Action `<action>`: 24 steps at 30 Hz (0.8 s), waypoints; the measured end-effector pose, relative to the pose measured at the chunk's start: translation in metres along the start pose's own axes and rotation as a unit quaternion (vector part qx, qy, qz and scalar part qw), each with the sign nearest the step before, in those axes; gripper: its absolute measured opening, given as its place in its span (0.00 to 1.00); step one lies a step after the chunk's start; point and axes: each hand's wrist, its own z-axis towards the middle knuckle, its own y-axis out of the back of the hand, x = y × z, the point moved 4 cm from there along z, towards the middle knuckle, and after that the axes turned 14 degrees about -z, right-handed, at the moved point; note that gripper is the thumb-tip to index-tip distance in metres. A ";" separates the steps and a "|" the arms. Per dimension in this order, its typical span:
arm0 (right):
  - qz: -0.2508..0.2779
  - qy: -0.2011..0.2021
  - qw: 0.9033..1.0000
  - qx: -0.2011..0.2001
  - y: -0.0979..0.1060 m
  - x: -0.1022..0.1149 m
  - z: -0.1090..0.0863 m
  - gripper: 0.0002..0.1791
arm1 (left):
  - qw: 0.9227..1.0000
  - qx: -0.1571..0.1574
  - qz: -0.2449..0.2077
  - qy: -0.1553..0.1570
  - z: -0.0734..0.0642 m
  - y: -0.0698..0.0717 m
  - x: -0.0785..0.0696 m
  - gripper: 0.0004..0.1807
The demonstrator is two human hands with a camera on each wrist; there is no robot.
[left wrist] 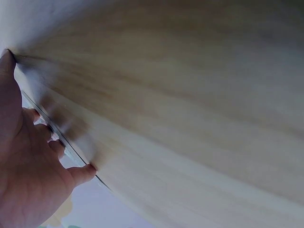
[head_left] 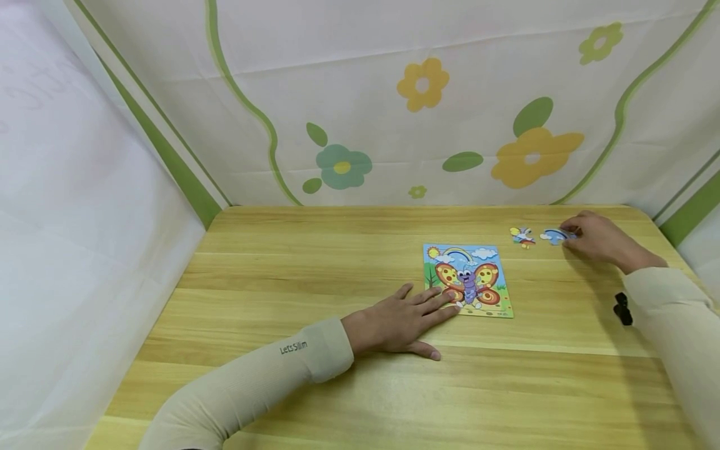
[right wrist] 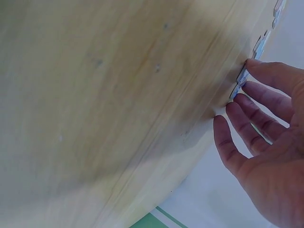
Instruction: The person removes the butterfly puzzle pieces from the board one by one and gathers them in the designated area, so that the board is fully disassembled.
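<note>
Several straight fingers of the left hand (head_left: 396, 320) rest on the butterfly picture (head_left: 478, 275), perhaps steadying it; farther right on the surface (head_left: 562, 387), the right hand (head_left: 603, 240) pinches the rainbow piece (head_left: 554, 236), near another piece (head_left: 524, 237).

Both pale beige sleeves (head_left: 247, 390) have broad cuffs (head_left: 330, 351); dark lettering (head_left: 294, 347) on the left reads "LetsSlim".

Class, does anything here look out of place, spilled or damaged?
Perhaps the small black object beside the right sleeve: it doesn't match the butterfly picture or loose puzzle pieces, though I can't tell what it is. No spill shows.
</note>
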 end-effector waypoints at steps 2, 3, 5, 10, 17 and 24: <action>0.001 -0.001 1.000 0.000 0.000 0.000 0.000 0.22 | 1.000 0.000 0.002 0.000 0.000 0.000 0.000 0.48; 0.000 -0.001 1.000 0.001 0.001 0.000 0.000 0.22 | 1.000 0.001 0.003 0.000 0.000 0.000 0.000 0.48; -0.001 -0.002 1.000 0.003 0.001 0.000 -0.001 0.22 | 1.000 0.001 0.004 0.000 0.000 0.000 0.000 0.48; -0.001 -0.003 1.000 0.009 0.003 0.001 -0.003 0.22 | 1.000 0.002 0.001 0.000 0.000 -0.001 0.000 0.48; 0.002 -0.004 1.000 0.013 0.003 0.000 -0.003 0.22 | 1.000 0.000 0.002 -0.001 0.000 -0.002 0.001 0.48; 0.003 -0.001 1.000 0.009 0.003 0.000 -0.003 0.22 | 1.000 0.002 0.000 -0.001 0.001 -0.002 0.001 0.48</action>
